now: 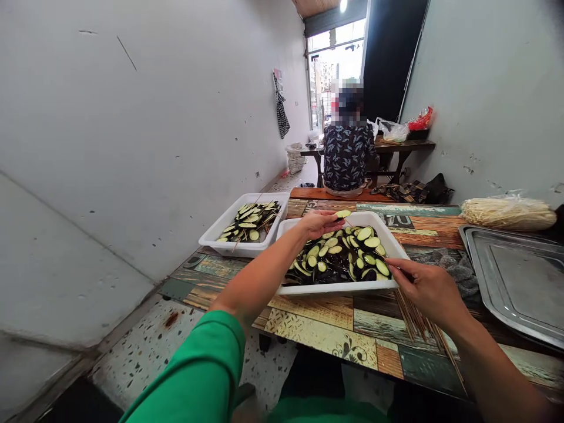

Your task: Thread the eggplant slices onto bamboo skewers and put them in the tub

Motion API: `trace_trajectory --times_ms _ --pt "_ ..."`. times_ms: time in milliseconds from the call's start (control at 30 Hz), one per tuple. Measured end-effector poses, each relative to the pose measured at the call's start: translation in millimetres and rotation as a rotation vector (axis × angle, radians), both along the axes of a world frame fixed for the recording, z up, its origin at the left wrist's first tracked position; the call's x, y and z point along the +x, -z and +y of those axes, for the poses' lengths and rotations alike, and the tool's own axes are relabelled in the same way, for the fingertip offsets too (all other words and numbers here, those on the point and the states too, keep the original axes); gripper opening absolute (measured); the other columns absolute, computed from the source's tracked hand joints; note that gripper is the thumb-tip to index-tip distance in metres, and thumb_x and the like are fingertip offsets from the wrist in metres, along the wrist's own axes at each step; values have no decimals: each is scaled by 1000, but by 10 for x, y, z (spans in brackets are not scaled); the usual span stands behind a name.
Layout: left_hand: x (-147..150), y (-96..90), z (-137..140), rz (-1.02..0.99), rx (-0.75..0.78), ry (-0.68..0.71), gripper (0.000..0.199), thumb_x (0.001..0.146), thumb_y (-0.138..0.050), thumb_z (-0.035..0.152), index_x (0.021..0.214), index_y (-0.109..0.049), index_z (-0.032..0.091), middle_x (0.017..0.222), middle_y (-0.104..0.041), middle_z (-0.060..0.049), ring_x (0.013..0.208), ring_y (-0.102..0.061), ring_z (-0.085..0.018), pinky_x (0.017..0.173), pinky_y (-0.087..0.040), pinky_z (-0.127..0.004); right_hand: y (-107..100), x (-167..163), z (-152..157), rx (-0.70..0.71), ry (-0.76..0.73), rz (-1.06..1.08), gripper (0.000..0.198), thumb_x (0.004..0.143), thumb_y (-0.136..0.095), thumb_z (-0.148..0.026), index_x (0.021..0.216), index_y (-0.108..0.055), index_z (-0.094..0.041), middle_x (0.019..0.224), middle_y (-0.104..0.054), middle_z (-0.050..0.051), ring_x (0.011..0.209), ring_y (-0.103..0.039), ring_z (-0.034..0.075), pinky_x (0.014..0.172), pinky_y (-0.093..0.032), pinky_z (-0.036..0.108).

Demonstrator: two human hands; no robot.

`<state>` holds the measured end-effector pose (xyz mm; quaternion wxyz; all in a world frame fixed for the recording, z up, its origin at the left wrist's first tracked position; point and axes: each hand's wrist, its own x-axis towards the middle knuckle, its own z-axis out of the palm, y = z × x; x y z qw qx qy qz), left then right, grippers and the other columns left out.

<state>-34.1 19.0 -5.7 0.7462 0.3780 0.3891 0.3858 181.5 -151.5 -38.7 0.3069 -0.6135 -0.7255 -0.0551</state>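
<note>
My left hand [321,225] reaches over the far side of a white tub [339,288] and pinches a pale green eggplant slice [343,214] with dark skin. A thin wooden skewer runs from this slice toward my right hand [418,282], whose thumb and fingers are closed on its other end at the tub's right side. Many loose eggplant slices [335,249] lie wet in the tub below both hands. To the left, a second white tub [209,242] holds eggplant slices on skewers [249,218]. Part of the skewer between my hands is hard to make out.
Loose wooden skewers [408,317] lie under my right forearm. Beyond them are a grey cloth [445,267], stacked metal trays [520,276] and a bagged bundle of pale sticks [506,212]. Another person [348,153] sits ahead, back turned, at a farther table [409,145]. A wall stands at left.
</note>
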Motion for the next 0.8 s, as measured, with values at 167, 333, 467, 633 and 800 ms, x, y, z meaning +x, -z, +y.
trace_trajectory --times_ms 167,333,467,633,800 --pt "21 18 35 -33 -93 -34 11 84 -51 1 81 -60 5 79 -67 -13 80 -69 -18 75 -57 -29 18 16 8 3 -3 -36 29 85 -50 -34 94 -75 -25 80 -76 1 61 -68 18 52 -44 26" --pt "22 2 37 -69 -129 -40 12 84 -50 1 78 -60 5 77 -66 -12 80 -69 -18 75 -57 -28 20 20 13 8 -7 -43 27 84 -51 -31 94 -76 -25 82 -76 1 63 -69 19 53 -46 27" --pt "28 -1 27 -60 -132 -40 12 84 -50 0 82 -61 5 76 -67 -11 79 -69 -17 76 -56 -28 9 12 11 15 -9 -35 27 84 -51 -31 92 -76 -25 81 -76 1 62 -69 19 53 -46 27" --pt "61 33 17 -42 -109 5 15 84 -48 0 82 -62 5 75 -67 -12 75 -69 -17 75 -56 -28 -20 -12 1 -3 10 -26 29 84 -49 -33 92 -76 -23 77 -76 3 59 -67 19 52 -44 27" --pt "113 65 -20 -15 -80 19 13 83 -51 0 80 -62 6 76 -68 -11 77 -68 -16 75 -56 -28 -19 -28 -12 13 19 -18 31 85 -47 -33 90 -76 -24 76 -76 3 57 -67 18 50 -42 27"
